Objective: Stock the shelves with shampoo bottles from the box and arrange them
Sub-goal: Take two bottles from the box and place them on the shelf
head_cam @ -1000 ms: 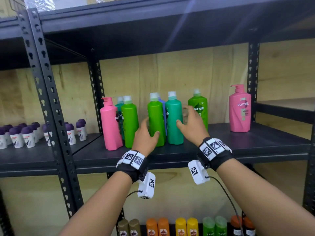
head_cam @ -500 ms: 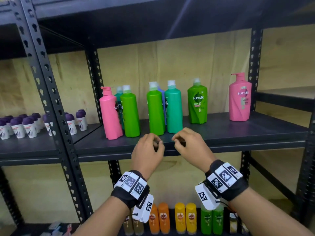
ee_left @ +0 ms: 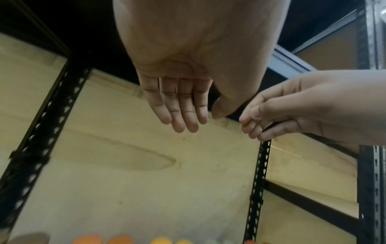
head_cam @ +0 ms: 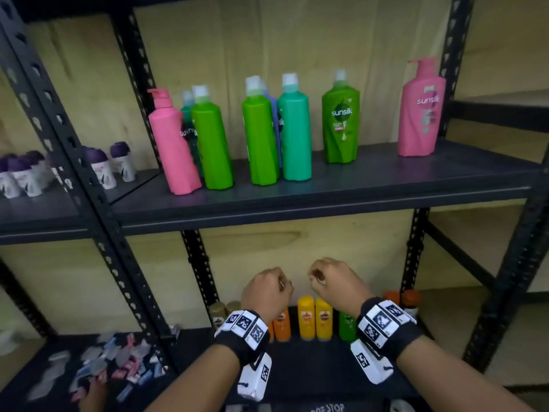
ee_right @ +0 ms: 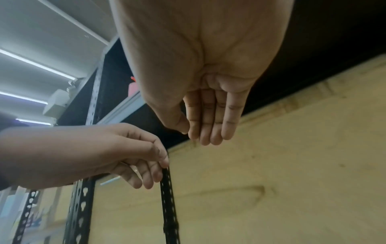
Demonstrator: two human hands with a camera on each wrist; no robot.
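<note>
Both hands hang below the middle shelf (head_cam: 297,200), in the lower centre of the head view, side by side and not touching. The left hand (head_cam: 266,288) holds nothing; its fingers (ee_left: 179,105) are loosely curled downward and relaxed. The right hand (head_cam: 335,282) is likewise empty, its fingers (ee_right: 211,115) together and slackly bent, the thumb close beside the index finger.

The shampoo bottles stand upright on the middle shelf, across the centre of the frame. From left to right: a pink pump bottle (head_cam: 173,144), tilted slightly; a green bottle (head_cam: 212,141) just beside it with a darker teal bottle (head_cam: 187,120) partly hidden behind; a second green bottle (head_cam: 260,138) and a teal bottle (head_cam: 295,132) standing close together, with a blue bottle (head_cam: 274,114) behind the gap between them; a green Sunsilk bottle (head_cam: 341,123) standing apart; and a pink Sunsilk pump bottle (head_cam: 421,111) well apart at the right, near the upright post.

On the lower shelf, behind the wrists, stands a row of smaller bottles (head_cam: 315,319) in brown, orange, yellow and green. Small purple-capped containers (head_cam: 101,165) sit on the adjoining shelf at centre left. Scattered sachets (head_cam: 118,364), possibly sample packets, lie at lower left; the view there is blurred.
</note>
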